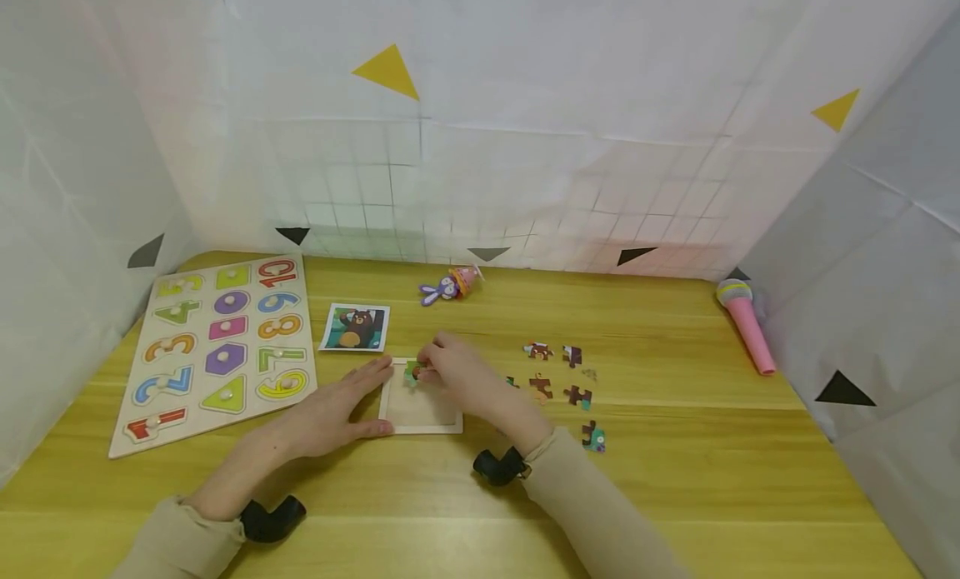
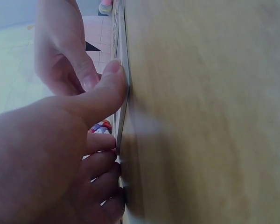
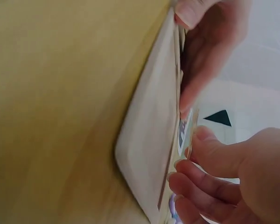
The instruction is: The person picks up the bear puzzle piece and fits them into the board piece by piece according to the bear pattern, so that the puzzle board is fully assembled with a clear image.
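A small square puzzle tray [image 1: 423, 430] with a pale wooden rim lies on the table. Along its left side rests my left hand [image 1: 322, 416], thumb at the lower corner and fingers extended toward the upper one. Over the tray's upper part, my right hand [image 1: 461, 379] pinches a jigsaw piece [image 1: 411, 373], green with some brown; the fingers partly cover it. In the right wrist view, a thin edge of the piece [image 3: 192, 140] shows between thumb and fingertips. Loose jigsaw pieces [image 1: 541, 387] lie right of the tray, some partly behind my right forearm.
A bear picture card [image 1: 355, 327] lies behind the tray. The number-and-shape board [image 1: 180, 429] occupies the left side. A purple rabbit toy [image 1: 448, 287] lies at the back, and a pink toy microphone [image 1: 746, 325] at the far right. White sheets [image 1: 525, 187] surround the table.
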Action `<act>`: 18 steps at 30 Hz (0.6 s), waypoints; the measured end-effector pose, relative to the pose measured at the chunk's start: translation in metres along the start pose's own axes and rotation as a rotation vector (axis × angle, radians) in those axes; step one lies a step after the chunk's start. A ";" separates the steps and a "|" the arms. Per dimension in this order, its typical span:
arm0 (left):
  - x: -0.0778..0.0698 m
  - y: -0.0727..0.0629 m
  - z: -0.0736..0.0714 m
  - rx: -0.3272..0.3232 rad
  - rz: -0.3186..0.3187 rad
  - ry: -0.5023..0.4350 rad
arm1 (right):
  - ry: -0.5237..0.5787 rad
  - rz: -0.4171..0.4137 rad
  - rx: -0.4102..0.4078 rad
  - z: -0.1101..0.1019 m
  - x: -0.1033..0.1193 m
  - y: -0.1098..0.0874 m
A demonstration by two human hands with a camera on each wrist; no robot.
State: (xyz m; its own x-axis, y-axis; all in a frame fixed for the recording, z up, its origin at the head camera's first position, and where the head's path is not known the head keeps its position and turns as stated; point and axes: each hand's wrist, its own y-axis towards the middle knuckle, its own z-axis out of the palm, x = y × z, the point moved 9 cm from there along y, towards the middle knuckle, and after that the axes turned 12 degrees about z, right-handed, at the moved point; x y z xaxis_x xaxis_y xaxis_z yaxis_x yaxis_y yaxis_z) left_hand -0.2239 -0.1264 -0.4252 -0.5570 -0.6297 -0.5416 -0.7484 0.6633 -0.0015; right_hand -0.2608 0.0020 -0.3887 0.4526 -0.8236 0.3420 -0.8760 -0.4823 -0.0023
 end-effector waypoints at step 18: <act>0.000 0.000 0.001 0.001 -0.003 -0.001 | 0.046 -0.078 -0.063 0.010 0.007 0.007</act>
State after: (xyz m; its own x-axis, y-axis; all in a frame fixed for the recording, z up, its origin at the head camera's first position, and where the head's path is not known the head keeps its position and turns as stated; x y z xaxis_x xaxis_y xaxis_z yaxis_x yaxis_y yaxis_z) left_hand -0.2235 -0.1260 -0.4258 -0.5541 -0.6315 -0.5424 -0.7499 0.6615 -0.0040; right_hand -0.2622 -0.0103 -0.3962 0.5132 -0.7686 0.3819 -0.8475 -0.5240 0.0843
